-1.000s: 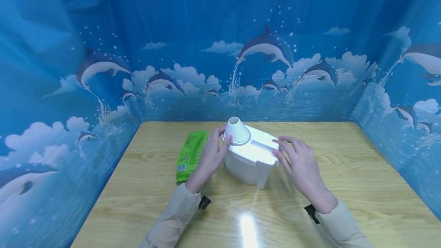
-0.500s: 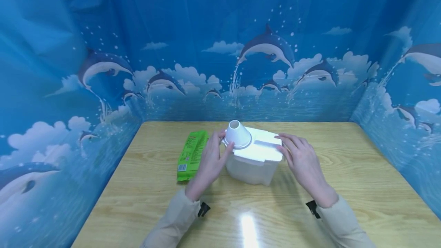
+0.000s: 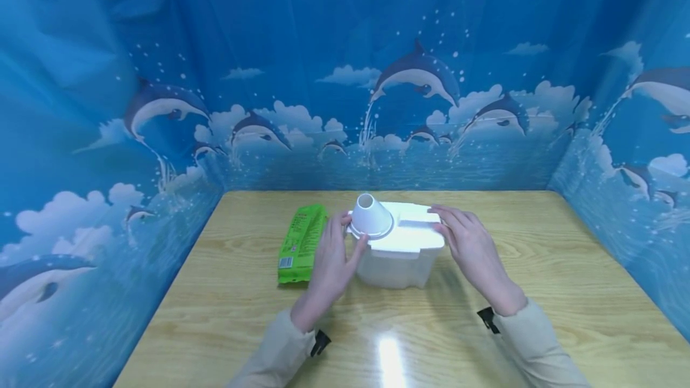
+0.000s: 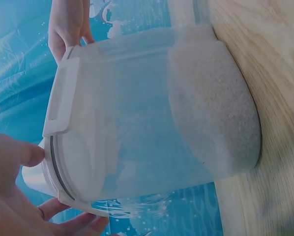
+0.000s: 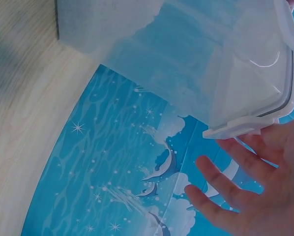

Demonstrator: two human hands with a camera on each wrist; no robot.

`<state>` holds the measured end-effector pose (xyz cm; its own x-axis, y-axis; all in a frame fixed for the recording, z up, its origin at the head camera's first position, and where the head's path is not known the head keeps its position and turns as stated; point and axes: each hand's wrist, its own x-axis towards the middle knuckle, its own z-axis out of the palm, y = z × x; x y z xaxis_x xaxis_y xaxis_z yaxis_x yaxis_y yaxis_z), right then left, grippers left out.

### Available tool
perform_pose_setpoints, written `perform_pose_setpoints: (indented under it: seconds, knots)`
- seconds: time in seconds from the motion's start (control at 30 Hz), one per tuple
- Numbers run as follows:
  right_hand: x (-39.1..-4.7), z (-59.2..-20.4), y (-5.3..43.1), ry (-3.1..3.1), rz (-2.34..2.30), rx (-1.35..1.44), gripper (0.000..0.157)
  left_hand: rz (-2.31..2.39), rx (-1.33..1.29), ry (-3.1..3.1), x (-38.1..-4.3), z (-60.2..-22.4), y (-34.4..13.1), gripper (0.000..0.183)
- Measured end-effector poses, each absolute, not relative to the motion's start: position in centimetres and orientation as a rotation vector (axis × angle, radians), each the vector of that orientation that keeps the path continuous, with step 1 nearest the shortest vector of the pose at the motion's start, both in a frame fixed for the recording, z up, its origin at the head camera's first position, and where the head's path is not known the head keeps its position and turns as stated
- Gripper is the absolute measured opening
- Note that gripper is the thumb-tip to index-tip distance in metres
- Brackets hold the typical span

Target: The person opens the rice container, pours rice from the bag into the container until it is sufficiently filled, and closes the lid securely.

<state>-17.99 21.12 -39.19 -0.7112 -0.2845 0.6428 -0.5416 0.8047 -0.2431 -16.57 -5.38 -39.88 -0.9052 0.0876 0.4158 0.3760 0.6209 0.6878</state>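
A clear plastic storage container [image 3: 396,271] stands upright on the table, its white lid [image 3: 401,238] on top. A white cone [image 3: 372,217] rises from the lid's left end. Pale grains [image 4: 220,103] fill the container's lower part. My left hand [image 3: 333,259] holds the lid's left end around the cone, thumb in front and fingers behind. At the right end, my right hand [image 3: 474,250] pinches the lid's edge; its other fingers are spread in the right wrist view, where the thumb is hidden. An end latch [image 5: 240,128] juts out from the wall by these fingers.
A green printed packet [image 3: 302,244] lies just left of my left hand. The wooden table [image 3: 232,316] ends at the back and sides against a blue dolphin-print curtain [image 3: 345,154]. Black straps [image 3: 487,319] show at the wrists.
The container has turned so its front faces me more squarely, and its top has come slightly lower and nearer. Both hands have stayed at the lid's ends.
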Motion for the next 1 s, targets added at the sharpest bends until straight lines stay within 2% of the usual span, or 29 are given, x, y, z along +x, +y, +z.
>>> perform_pose_setpoints:
  seconds: [0.5,0.67,0.87,1.0]
  knots:
    - [-18.5,-39.3,21.5,-2.427,0.540,0.640,0.033,-1.100,-0.347,-2.521,-15.7,-39.8,-5.1,0.057]
    - [-18.0,-38.8,21.2,-2.405,0.476,0.655,0.044,-1.113,-0.359,-2.532,-15.7,-39.6,-5.3,0.063]
    - [-17.2,-38.3,19.6,-2.340,0.388,0.730,0.071,-1.103,-0.364,-2.540,-15.8,-39.5,-5.5,0.064]
    - [-16.8,-38.3,18.3,-2.349,0.323,0.770,0.075,-1.094,-0.364,-2.546,-15.9,-39.6,-5.7,0.065]
